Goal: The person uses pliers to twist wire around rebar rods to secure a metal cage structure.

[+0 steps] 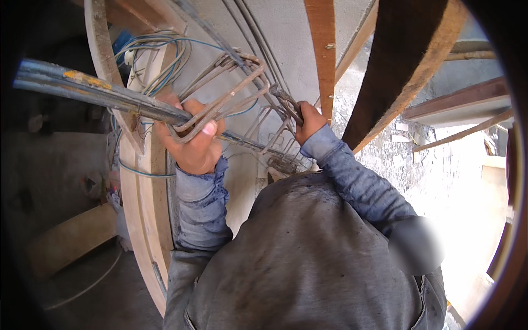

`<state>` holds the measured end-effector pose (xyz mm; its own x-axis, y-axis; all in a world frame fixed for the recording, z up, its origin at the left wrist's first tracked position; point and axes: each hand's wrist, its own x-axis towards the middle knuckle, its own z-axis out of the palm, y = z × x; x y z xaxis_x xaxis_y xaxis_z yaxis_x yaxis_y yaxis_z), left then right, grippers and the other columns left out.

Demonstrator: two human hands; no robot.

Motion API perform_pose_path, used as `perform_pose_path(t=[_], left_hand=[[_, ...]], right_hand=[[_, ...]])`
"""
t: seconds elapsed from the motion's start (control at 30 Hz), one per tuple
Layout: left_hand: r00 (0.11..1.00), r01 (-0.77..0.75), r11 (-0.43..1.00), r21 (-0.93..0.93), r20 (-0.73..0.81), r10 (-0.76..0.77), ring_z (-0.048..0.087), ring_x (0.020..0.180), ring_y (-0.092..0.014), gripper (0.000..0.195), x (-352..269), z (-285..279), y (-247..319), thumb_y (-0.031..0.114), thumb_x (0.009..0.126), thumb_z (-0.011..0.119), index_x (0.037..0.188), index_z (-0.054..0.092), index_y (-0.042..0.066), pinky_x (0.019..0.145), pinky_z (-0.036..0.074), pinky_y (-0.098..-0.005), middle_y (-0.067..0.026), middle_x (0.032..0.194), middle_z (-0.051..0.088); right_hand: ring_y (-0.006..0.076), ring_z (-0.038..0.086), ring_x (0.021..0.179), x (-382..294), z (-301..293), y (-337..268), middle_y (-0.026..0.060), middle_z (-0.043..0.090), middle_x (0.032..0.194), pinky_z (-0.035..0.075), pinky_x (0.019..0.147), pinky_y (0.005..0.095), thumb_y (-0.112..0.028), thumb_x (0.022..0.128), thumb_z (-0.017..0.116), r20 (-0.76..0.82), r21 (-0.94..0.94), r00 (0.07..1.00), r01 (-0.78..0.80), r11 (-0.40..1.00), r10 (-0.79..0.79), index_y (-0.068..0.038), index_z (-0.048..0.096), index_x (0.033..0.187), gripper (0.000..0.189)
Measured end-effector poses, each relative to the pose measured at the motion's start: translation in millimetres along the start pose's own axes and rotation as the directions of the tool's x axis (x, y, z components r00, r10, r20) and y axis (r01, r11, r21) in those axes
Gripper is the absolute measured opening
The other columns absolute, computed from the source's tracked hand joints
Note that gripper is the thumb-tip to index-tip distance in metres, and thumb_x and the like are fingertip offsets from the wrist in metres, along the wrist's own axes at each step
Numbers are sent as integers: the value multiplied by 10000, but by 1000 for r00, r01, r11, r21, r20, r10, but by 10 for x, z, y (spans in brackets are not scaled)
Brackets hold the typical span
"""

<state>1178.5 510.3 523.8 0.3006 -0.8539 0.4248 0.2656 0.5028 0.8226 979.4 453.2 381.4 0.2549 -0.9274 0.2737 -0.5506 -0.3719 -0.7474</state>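
Note:
My left hand (192, 148) is closed around the lower corner of a rusty rectangular steel stirrup (231, 93), with the thumb laid over its wire. Long steel reinforcing bars (119, 97) run in from the left and pass into that corner. My right hand (311, 121) grips the handles of what look like rusty pincers (285, 101). Their head is up against a thinner bar (218, 39) that slants down through the stirrup's top. Further stirrups (272, 132) hang along the bars between and below my hands. My left fingers are partly hidden behind the steel.
Left of the steel stands a pale timber frame (142, 198) with coiled electrical cables (165, 62) hung on it. Brown wooden posts (321, 49) and a wide dark plank (392, 70) rise at the right. Behind the bars is a grey plastered wall (284, 24).

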Motion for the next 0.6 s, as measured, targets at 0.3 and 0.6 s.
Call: perform_pose_path(t=[0.3,0.6], left_hand=[[999,-17,999,42,-46,19,453,589,-106,530,-20,-6,-7,60,647,692,1031,327,62,530,389,-243,-35,678,501],[987,-106,954,282,-89,136,445,653,-140,578,-51,-22,-109,-5,694,616,1187,327,78,520,391,-308,-79,807,495]], right_hand=[[410,571,761,30,-113,-213,215,569,813,450,643,436,-20,785,569,-34,27,997,74,997,-73,-30,483,982,216],[419,565,748,-72,10,8,221,566,790,447,630,440,-42,803,566,-85,-5,996,18,1000,-18,-35,475,987,206]])
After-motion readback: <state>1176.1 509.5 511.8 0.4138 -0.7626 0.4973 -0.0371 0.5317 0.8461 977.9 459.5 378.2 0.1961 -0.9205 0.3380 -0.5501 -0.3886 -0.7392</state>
